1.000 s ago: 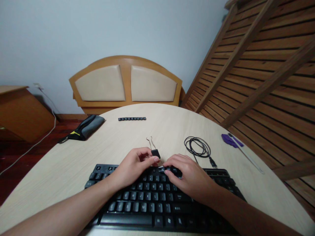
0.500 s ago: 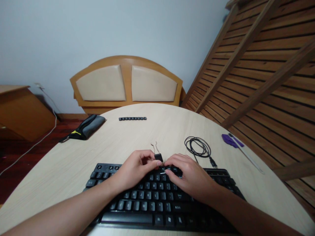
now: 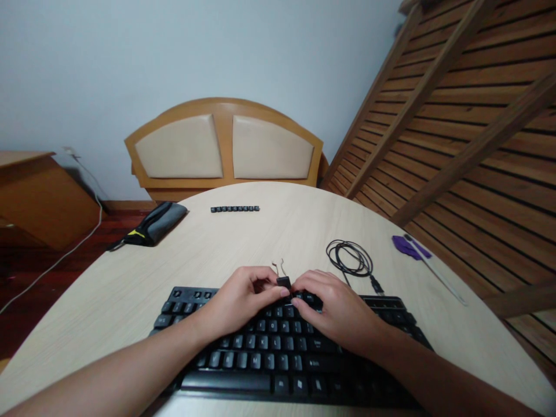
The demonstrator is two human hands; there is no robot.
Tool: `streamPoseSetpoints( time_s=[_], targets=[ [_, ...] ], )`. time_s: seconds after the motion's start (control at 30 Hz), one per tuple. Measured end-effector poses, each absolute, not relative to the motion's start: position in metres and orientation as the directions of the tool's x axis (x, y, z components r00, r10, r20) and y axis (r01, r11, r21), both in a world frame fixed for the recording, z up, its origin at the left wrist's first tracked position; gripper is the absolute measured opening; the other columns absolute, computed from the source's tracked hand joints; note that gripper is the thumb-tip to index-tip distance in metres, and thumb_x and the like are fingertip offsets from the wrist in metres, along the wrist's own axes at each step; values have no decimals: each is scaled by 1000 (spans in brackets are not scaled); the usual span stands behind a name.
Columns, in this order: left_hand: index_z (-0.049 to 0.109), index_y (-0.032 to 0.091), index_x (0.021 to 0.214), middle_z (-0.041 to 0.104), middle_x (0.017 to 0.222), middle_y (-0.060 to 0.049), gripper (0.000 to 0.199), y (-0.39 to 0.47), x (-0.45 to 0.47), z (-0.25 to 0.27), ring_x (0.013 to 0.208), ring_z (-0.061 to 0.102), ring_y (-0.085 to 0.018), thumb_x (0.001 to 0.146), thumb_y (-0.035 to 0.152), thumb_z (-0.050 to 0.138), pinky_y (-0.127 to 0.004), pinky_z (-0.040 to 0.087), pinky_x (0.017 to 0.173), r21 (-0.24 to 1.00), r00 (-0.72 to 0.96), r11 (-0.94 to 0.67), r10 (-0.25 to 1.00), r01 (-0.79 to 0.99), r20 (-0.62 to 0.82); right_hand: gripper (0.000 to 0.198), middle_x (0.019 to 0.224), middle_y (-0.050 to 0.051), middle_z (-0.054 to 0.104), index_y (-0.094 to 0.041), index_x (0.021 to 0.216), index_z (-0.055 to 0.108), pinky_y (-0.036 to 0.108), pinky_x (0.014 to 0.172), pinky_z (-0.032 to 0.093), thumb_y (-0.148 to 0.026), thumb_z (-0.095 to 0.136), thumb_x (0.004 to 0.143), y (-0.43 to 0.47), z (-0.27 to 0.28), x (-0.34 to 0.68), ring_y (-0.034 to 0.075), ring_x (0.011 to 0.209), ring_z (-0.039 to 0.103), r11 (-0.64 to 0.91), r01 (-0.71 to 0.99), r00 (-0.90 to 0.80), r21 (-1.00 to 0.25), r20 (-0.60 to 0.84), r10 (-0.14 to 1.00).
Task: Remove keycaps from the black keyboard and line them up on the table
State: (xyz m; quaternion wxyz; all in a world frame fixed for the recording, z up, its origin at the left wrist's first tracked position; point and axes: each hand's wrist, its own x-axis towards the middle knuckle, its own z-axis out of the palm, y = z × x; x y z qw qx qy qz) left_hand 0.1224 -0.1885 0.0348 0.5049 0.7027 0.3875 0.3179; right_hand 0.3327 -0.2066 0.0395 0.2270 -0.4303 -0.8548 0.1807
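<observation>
My left hand (image 3: pixel 243 292) pinches the black body of a wire keycap puller (image 3: pixel 284 282) between thumb and forefinger. Two thin wire prongs stick up from it; its lower wires are mostly hidden behind my fingers. Close against it, my right hand (image 3: pixel 332 304) has thumb and fingers bent together around the puller's lower end, over the top key row. Both hands rest above a black keyboard (image 3: pixel 232 381). Along its upper left edge, some key positions show bare switches without caps.
Several black keycaps (image 3: pixel 235 209) lie in a line at the far side of the round table (image 3: pixel 299 226). A coiled cable (image 3: pixel 350 259) sits behind the keyboard. To the right are a purple cloth (image 3: pixel 406 247) and a long-handled brush (image 3: pixel 434 270); at left, a grey-black pouch (image 3: pixel 158 225).
The keycap puller has shifted slightly right and down, its upper prongs now lower. My left thumb has moved slightly right with it; my right hand is almost unmoved.
</observation>
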Motion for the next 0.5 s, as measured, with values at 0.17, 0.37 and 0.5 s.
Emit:
streamPoseSetpoints(
  time_s=[0.17,0.37,0.5],
  targets=[
    [66,15,77,66,76,-2,20,-189,122,34,72,56,-15,85,33,65,-26,43,66,960,511,-187,858,208,57,8,92,3,68,-20,93,66,34,82,45,-19,60,87,-206,39,332,19,89,61,572,647,-533,-505,236,812],
    [66,15,76,66,76,-2,19,-190,122,34,72,56,-15,85,32,66,-27,43,66,963,508,-183,859,197,60,8,92,2,68,-20,93,65,34,82,44,-19,60,87,-207,38,334,19,89,61,576,647,-534,-499,241,810],
    [66,15,76,67,76,-3,19,-189,122,35,73,57,-16,85,32,66,-27,44,66,963,510,-180,858,201,55,7,92,2,68,-20,93,65,34,82,44,-20,60,88,-208,37,334,19,89,60,577,647,-536,-498,241,809]
  ],
)
